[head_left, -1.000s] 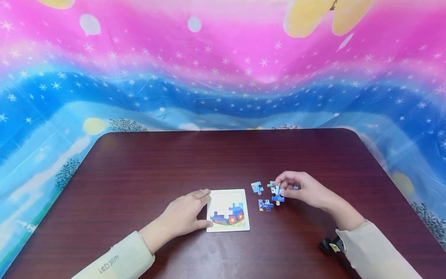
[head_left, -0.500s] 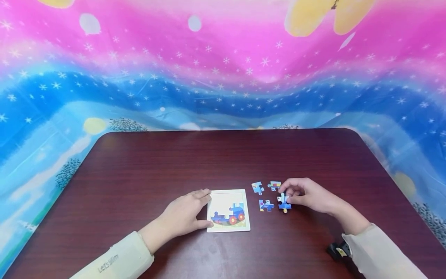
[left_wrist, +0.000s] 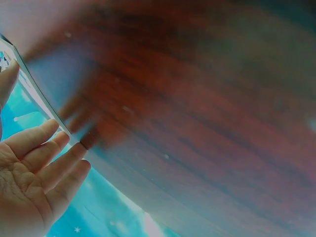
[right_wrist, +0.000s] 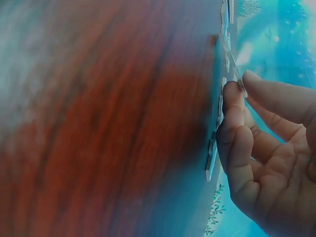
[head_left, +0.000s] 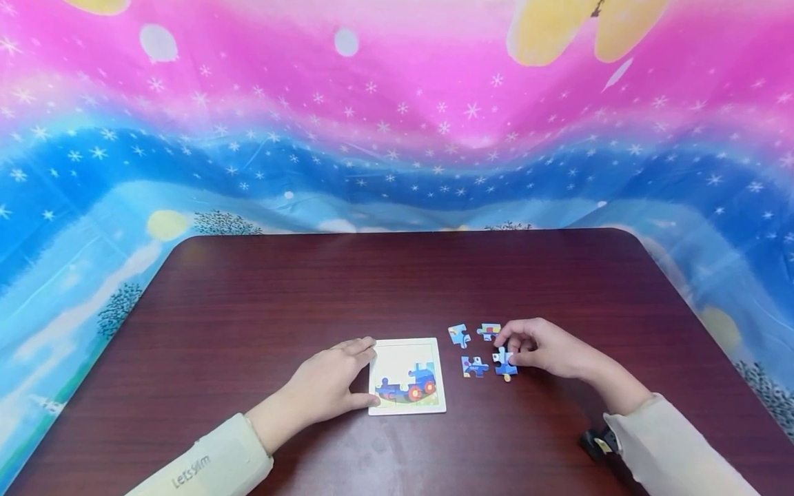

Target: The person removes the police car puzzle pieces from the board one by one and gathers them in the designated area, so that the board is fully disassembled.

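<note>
My right hand (head_left: 546, 348) pinches a blue jigsaw piece (head_left: 505, 362) between thumb and fingertips, to the right of the puzzle frame. In the right wrist view that piece (right_wrist: 236, 71) stands edge-on and tilted off the tabletop. The square white-rimmed puzzle frame (head_left: 441, 393) lies flat, with a blue train with red wheels partly assembled in its lower part. My left hand (head_left: 325, 377) rests along the frame's left side, fingers nearly straight, thumb at the lower left corner. In the left wrist view the fingertips of this hand (left_wrist: 37, 173) lie right at the frame's rim.
Three loose jigsaw pieces lie between frame and right hand: a light blue one (head_left: 459, 335), one with red and yellow (head_left: 489, 331) and a dark blue one (head_left: 475, 366). Another piece (right_wrist: 211, 160) lies beneath the right fingers. A patterned cloth (head_left: 397, 138) hangs behind the table (head_left: 347, 289).
My right hand has drawn the pinched piece right and slightly nearer, away from the red-and-yellow piece it overlapped, then barely moved. My left hand has stayed at the frame.
</note>
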The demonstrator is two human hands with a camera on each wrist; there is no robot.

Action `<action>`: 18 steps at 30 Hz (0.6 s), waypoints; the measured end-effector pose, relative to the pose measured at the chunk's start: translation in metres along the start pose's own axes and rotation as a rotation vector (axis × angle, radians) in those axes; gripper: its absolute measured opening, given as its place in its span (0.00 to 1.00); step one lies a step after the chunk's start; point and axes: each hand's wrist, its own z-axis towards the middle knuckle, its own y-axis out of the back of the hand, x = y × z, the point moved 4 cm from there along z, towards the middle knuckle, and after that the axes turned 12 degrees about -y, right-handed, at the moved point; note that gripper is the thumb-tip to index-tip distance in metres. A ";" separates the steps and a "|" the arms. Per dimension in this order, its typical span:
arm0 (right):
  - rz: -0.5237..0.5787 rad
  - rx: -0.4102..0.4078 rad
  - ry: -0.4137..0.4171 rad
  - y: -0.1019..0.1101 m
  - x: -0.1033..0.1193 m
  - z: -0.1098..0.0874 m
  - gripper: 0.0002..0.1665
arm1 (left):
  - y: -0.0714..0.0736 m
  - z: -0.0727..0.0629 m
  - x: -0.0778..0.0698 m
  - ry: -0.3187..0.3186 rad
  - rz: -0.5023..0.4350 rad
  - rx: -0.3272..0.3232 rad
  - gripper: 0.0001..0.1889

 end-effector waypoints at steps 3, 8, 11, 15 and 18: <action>-0.019 -0.014 -0.004 0.002 0.000 -0.002 0.12 | -0.001 0.000 0.000 0.001 0.004 0.002 0.39; -0.069 -0.066 -0.020 0.008 0.002 -0.006 0.13 | -0.001 0.000 0.001 -0.003 0.010 -0.001 0.39; -0.096 -0.087 -0.010 0.011 0.006 -0.007 0.13 | -0.001 0.001 0.001 -0.006 0.011 -0.001 0.39; -0.112 -0.096 -0.005 0.011 0.010 -0.004 0.13 | -0.001 0.001 0.001 -0.004 0.010 0.003 0.39; -0.110 -0.094 0.017 0.009 0.016 0.000 0.13 | -0.001 0.001 0.001 0.000 0.007 0.006 0.39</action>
